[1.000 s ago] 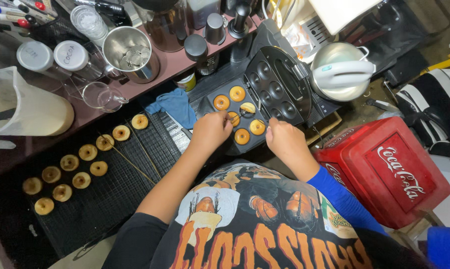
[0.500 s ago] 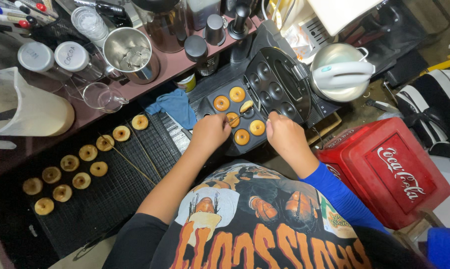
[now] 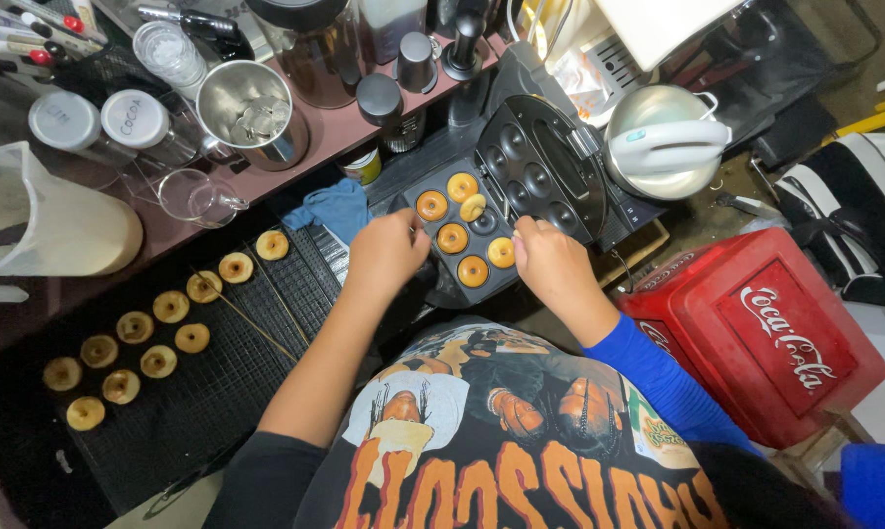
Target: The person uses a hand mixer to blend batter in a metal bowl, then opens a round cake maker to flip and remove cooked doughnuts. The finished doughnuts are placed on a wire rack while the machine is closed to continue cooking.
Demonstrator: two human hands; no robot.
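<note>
A black mini doughnut maker (image 3: pixel 560 171) stands open, its lid tipped back. Several golden ring doughnuts (image 3: pixel 452 238) lie in its lower plate, and one (image 3: pixel 473 207) sits tilted on its edge. My left hand (image 3: pixel 385 253) hovers at the plate's left edge with curled fingers, close to a doughnut (image 3: pixel 430 206). My right hand (image 3: pixel 550 263) is at the plate's right edge, fingertips pinched beside another doughnut (image 3: pixel 501 253). Whether either hand holds a thin stick is unclear.
A black wire rack (image 3: pixel 207 402) on the left carries several finished doughnuts (image 3: pixel 171 307) and thin wooden skewers (image 3: pixel 251 318). Behind are a steel cup (image 3: pixel 246 113), jars, a glass cup (image 3: pixel 192 196), a blue cloth (image 3: pixel 336 208) and a kettle (image 3: pixel 663 142). A red crate (image 3: pixel 765 333) sits at the right.
My right hand has crept slightly up and left toward the front right doughnut. My left hand shifted a little to the left. The doughnuts on the rack have not moved.
</note>
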